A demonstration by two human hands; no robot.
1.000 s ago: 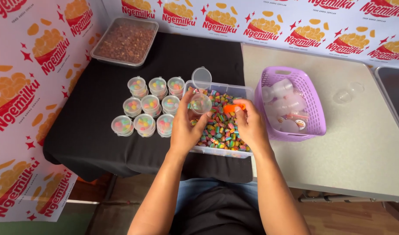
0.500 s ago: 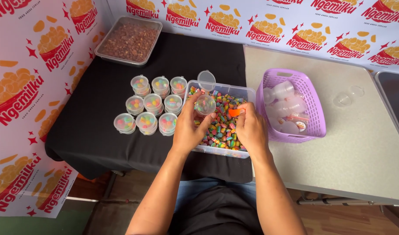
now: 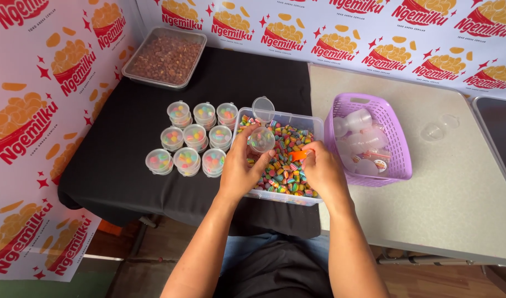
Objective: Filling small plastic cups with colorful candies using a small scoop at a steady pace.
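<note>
Your two arms enter from the bottom edge, bare from the elbows down to the wrists: no sleeves, no watch, no bracelet and no gloves show on them. Your left hand (image 3: 239, 171) and your right hand (image 3: 323, 174) are bare as well, and no rings can be made out on the fingers. Lower down, between your forearms, you wear a plain black top (image 3: 277, 273); above it a strip of blue denim (image 3: 247, 248) shows over your lap.

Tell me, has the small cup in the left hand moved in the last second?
No: the small cup sits over the same spot of the candy tub; left hand unmoved.
</note>
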